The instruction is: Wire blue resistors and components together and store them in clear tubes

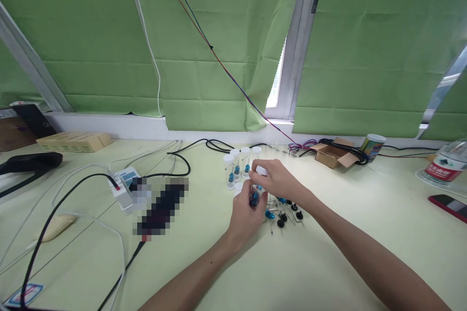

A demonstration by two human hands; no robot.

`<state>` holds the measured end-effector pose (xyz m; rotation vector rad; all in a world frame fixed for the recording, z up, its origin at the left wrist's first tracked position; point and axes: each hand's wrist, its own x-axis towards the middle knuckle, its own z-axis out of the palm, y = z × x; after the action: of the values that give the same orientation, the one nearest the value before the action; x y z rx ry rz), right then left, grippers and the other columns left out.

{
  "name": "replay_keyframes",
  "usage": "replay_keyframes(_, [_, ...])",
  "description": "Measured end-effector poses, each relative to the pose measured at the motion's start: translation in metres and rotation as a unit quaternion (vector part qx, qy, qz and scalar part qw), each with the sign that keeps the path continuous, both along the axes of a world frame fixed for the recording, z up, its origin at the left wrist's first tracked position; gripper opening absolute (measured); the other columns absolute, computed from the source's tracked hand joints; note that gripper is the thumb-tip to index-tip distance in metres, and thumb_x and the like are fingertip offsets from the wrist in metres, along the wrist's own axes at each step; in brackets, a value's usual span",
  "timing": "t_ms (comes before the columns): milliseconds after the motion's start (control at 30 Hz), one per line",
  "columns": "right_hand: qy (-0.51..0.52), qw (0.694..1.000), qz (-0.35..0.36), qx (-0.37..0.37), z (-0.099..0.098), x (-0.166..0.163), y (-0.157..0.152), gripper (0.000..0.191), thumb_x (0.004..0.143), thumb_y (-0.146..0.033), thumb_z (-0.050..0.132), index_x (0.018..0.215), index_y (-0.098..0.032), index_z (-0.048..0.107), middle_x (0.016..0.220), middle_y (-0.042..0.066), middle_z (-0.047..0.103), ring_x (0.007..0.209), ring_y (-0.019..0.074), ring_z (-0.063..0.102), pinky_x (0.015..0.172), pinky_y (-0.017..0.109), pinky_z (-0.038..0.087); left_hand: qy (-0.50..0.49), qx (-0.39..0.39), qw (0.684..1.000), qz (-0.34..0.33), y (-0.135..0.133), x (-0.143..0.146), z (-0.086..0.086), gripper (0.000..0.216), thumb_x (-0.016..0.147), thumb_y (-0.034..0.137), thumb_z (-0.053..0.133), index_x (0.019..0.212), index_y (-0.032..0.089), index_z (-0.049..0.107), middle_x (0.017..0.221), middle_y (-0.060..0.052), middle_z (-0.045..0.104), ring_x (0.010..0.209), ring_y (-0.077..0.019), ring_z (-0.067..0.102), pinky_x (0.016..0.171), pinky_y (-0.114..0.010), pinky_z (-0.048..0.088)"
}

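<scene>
My left hand (pixel 242 213) is wrapped round a small clear vial (pixel 254 198) with a dark blue part inside it. Just above, my right hand (pixel 279 178) pinches a white cap (pixel 261 170) between thumb and fingers. Whether the cap touches the vial's mouth is hidden by my fingers. Behind my hands stand several clear vials with white lids (pixel 229 159), each with a blue part (pixel 231 177) and thin wire in it. Loose blue pieces (pixel 270 214), metal pins and black round pieces (pixel 280 223) lie scattered beneath and right of my hands.
A white power strip (pixel 122 194) and tangled cables lie to the left, near a pixelated dark object (pixel 162 211). Along the back are an open cardboard box (pixel 333 155) with black cable and a can (pixel 372 147). A phone (pixel 450 206) and large bottle (pixel 445 167) are far right.
</scene>
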<state>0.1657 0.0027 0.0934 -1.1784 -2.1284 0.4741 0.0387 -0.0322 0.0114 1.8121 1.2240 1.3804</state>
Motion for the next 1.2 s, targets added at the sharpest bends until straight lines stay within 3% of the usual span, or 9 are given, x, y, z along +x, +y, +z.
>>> replay_keyframes(600, [-0.014, 1.0, -0.002, 0.02, 0.0, 0.0, 0.001, 0.018, 0.081, -0.025, 0.048, 0.063, -0.022, 0.048, 0.051, -0.005, 0.039, 0.051, 0.0127, 0.033, 0.049, 0.024, 0.025, 0.008, 0.012, 1.0, -0.021, 0.002, -0.001, -0.001, 0.014, 0.089, 0.034, 0.051, 0.093, 0.022, 0.047, 0.061, 0.007, 0.039, 0.051, -0.0098, 0.033, 0.049, -0.023, 0.026])
replay_keyframes(767, [0.014, 0.999, -0.028, 0.008, -0.002, -0.002, 0.003, 0.017, 0.083, -0.035, 0.053, 0.071, -0.023, 0.053, 0.052, -0.005, 0.048, 0.046, 0.0127, 0.039, 0.048, 0.024, 0.03, 0.044, 0.027, 0.999, 0.001, 0.007, -0.006, 0.006, 0.014, 0.088, 0.036, 0.051, 0.089, 0.022, 0.048, 0.062, 0.007, 0.038, 0.053, -0.0111, 0.035, 0.052, -0.023, 0.028])
replay_keyframes(1033, [0.039, 0.998, -0.036, 0.023, -0.007, -0.002, 0.006, 0.028, 0.083, -0.05, 0.059, 0.081, -0.023, 0.056, 0.057, -0.004, 0.054, 0.053, 0.0146, 0.046, 0.05, 0.025, 0.033, 0.089, 0.039, 0.995, 0.01, 0.012, -0.01, 0.009, 0.018, 0.089, 0.038, 0.049, 0.085, 0.02, 0.051, 0.073, 0.001, 0.052, 0.063, -0.0143, 0.048, 0.059, -0.026, 0.037])
replay_keyframes(1200, [0.046, 0.998, -0.029, 0.01, -0.011, -0.001, 0.01, 0.038, 0.082, -0.057, 0.059, 0.098, -0.022, 0.059, 0.06, -0.004, 0.055, 0.056, 0.0153, 0.051, 0.054, 0.025, 0.037, 0.113, 0.053, 0.989, 0.074, 0.019, -0.017, 0.007, 0.012, 0.087, 0.032, 0.052, 0.092, 0.02, 0.055, 0.086, -0.004, 0.06, 0.079, -0.0191, 0.054, 0.068, -0.03, 0.04])
